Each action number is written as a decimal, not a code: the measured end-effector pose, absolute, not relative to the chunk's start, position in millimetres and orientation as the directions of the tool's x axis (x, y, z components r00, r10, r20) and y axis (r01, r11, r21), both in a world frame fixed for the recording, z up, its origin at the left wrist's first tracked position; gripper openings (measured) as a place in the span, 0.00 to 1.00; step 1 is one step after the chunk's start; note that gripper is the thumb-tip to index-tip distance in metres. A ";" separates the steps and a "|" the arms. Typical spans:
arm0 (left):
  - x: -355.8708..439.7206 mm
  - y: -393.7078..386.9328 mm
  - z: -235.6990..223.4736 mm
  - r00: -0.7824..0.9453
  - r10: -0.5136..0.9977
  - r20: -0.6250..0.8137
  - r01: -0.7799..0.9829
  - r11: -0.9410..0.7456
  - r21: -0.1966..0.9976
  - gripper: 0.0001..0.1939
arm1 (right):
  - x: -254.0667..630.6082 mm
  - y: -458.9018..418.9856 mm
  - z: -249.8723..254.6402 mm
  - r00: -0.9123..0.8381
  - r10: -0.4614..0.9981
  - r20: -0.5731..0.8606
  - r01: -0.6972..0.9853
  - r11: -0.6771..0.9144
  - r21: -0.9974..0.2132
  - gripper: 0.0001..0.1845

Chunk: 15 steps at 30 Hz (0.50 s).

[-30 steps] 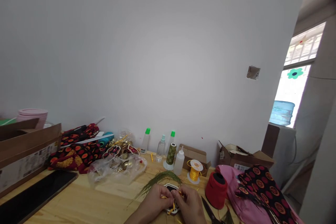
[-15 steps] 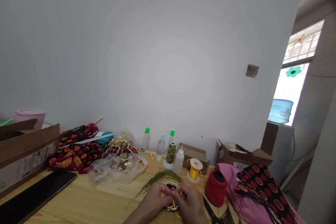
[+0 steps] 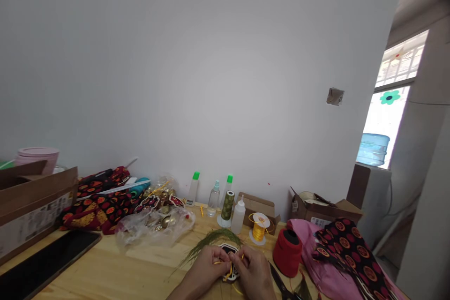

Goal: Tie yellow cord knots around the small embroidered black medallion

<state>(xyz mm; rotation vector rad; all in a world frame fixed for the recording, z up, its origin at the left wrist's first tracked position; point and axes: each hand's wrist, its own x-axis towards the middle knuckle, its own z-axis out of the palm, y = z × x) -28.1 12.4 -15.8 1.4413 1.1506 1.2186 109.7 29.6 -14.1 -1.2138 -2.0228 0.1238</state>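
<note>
Both my hands meet low in the middle of the head view over a wooden table (image 3: 116, 272). My left hand (image 3: 206, 267) and my right hand (image 3: 255, 272) pinch a thin yellow cord (image 3: 229, 272) against a small black, white-edged patch (image 3: 230, 249). The fingers of both hands are closed on the cord. A bundle of green fibres (image 3: 207, 241) fans out to the left behind the patch. Scissors (image 3: 279, 283) lie just right of my right hand.
Behind my hands stand a yellow cord spool (image 3: 259, 230), a red thread cone (image 3: 287, 252), an olive thread cone (image 3: 227, 206) and several small bottles (image 3: 214, 199). Patterned cloth (image 3: 101, 199), a plastic bag (image 3: 154, 227), cardboard boxes (image 3: 33, 206) and a black tray (image 3: 42, 265) lie left. Pink cloth (image 3: 316, 255) lies right.
My hands have stayed over the patch, with the fingers shifting slightly on the yellow cord. The view has drifted a little to the right.
</note>
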 end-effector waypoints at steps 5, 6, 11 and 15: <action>-31.8 14.1 -16.6 0.075 0.983 0.166 0.216 -0.179 0.960 0.13 | 109.5 32.6 -16.9 -0.290 0.772 0.566 0.662 0.588 -0.464 0.13; -32.4 14.4 -17.1 0.093 0.979 0.179 0.230 -0.197 0.953 0.13 | 109.5 32.6 -16.8 -0.295 0.770 0.566 0.657 0.593 -0.465 0.14; -32.0 13.2 -17.6 0.130 0.972 0.194 0.235 -0.220 0.947 0.13 | 110.5 30.2 -13.6 -0.296 0.772 0.563 0.679 0.584 -0.444 0.14; -29.8 12.0 -17.1 0.070 0.984 0.164 0.184 -0.174 0.967 0.07 | 109.3 27.2 -10.2 -0.278 0.784 0.556 0.719 0.553 -0.421 0.15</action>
